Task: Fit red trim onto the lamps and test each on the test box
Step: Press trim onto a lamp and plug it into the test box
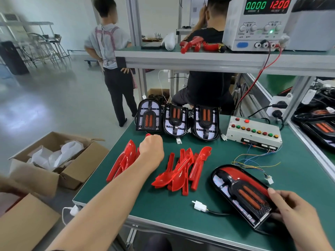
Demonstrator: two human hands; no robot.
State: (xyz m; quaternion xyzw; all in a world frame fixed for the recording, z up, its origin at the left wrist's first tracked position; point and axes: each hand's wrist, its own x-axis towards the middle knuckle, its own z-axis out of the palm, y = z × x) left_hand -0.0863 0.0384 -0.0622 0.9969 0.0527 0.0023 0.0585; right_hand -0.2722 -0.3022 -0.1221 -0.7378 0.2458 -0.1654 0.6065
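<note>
My left hand [152, 149] reaches over the left pile of red trim pieces [125, 160] and grips one; a red tip [148, 135] pokes out past my knuckles. My right hand [291, 209] holds the near end of a black lamp [241, 192] lying at the front right of the green table, a red trim [241, 172] along its upper edge. Its white plug [199, 205] lies loose on the mat. A second pile of red trims [183, 171] sits mid-table. Three more lamps [176, 122] stand in a row at the far edge. The test box [253, 133] with coloured buttons is at the back right.
Open cardboard boxes [54, 160] with white wrapping stand left of the table. A power supply [257, 24] reading 12.00 sits on the upper shelf, its leads hanging down. Loose coloured wires [253, 160] trail from the test box. Two people are behind the bench. More lamps [319, 124] lie at the right.
</note>
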